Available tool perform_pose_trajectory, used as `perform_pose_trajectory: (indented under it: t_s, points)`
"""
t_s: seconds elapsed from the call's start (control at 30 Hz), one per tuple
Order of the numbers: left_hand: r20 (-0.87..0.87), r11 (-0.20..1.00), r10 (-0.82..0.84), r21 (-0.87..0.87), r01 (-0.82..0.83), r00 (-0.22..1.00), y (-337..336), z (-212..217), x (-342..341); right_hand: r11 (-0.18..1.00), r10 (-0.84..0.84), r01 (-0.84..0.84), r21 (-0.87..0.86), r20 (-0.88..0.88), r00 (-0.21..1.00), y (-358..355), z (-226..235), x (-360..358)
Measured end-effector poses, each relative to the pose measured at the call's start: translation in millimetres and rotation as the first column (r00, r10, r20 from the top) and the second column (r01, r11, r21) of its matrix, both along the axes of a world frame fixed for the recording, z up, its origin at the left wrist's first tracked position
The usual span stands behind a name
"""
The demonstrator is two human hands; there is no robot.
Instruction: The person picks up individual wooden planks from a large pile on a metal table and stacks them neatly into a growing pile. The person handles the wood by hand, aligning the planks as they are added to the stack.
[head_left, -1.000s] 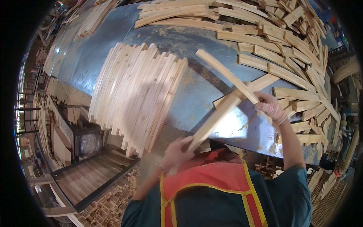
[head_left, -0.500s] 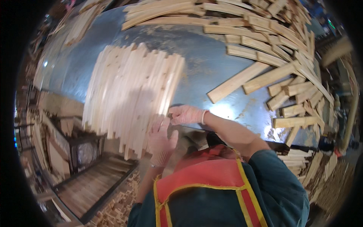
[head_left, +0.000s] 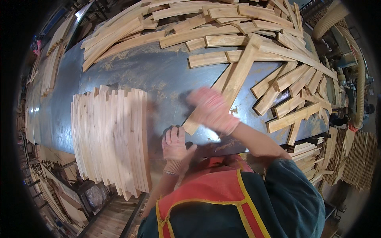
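Observation:
My left hand (head_left: 176, 148), in a pale pinkish work glove, rests near the table's front edge. Its fingers are stretched out, close to the near end of a wooden slat (head_left: 191, 126). Over that slat is my right hand (head_left: 214, 111), gloved too and smeared by motion; whether it grips the slat cannot be made out. A second slat (head_left: 243, 67) lies slanted beyond it. To the left, a row of narrow slats (head_left: 111, 135) stands side by side, uneven at the ends and overhanging the front edge.
The metal table (head_left: 166, 75) carries scattered sawdust. Loose slats (head_left: 234, 41) pile up along the far side, and shorter pieces (head_left: 293, 117) lie jumbled at right. A ribbed hose (head_left: 359, 79) hangs at far right. Below the table at left stands a dark frame (head_left: 85, 194).
My right hand has moved away from the row of slats, over to the loose slats. My left hand has left the row's edge. The view has shifted, so the row appears lower and farther left.

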State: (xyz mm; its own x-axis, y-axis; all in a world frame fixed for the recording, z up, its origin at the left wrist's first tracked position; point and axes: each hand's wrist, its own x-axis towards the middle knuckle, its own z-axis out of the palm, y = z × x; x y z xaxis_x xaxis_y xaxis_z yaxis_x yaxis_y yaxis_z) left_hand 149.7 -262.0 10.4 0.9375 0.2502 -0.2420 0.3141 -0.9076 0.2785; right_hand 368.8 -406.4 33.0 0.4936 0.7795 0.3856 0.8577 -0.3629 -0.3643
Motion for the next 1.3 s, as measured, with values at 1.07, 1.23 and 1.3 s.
perform_pose_trajectory:
  t_s: [1.07, 1.23, 1.3]
  points:
    - [0.198, 0.945, 0.324, -0.113, -0.307, 0.925, 45.7, 39.5, -153.9, 0.916, 0.215, -0.369, 0.160, -0.970, 0.112, 126.8, -117.0, -169.1]
    - [0.298, 0.978, 0.202, -0.009, -0.208, 0.933, 49.6, 28.3, -123.7, 0.978, -0.095, -0.044, -0.202, -0.626, 0.774, 8.2, -58.3, 27.1]
    - [0.229, 0.983, 0.181, -0.002, -0.185, 0.956, 44.9, 22.3, -112.4, 0.926, -0.279, 0.280, -0.253, 0.038, 0.959, -54.4, -18.0, 124.7]
